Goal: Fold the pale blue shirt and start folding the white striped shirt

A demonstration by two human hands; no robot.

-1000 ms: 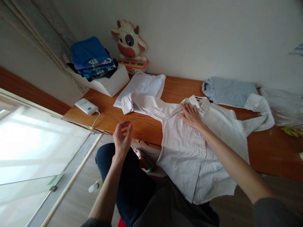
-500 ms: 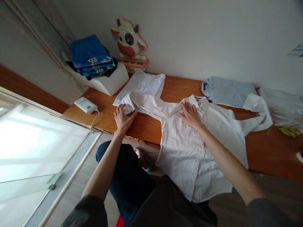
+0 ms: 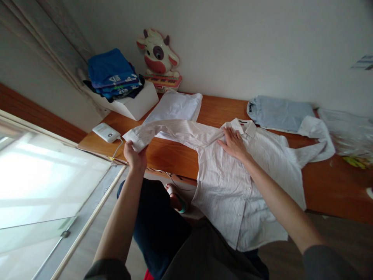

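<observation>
A white striped button-up shirt [image 3: 221, 175] lies front up across the wooden table [image 3: 171, 155], its lower part hanging over the near edge. My left hand [image 3: 135, 156] is closed on the cuff of the sleeve that stretches out to the left, holding it raised. Flat on the shirt's shoulder, beside the collar [image 3: 246, 126], rests my right hand [image 3: 234, 143], fingers spread. The other sleeve [image 3: 317, 140] lies bent at the right, its cuff partly over a folded light-blue garment [image 3: 281, 112].
A folded white garment [image 3: 175, 105] lies behind the stretched sleeve. At the left are a white power bank [image 3: 106, 132] with a cable and a white box [image 3: 136, 105] bearing folded blue clothes [image 3: 112, 70]. A cow-shaped toy piano [image 3: 159, 54] leans at the wall; clear plastic bags [image 3: 346, 128] lie right.
My left hand has moved left and slightly down with the cuff, drawing the sleeve out longer and straighter. My right hand stays on the shoulder.
</observation>
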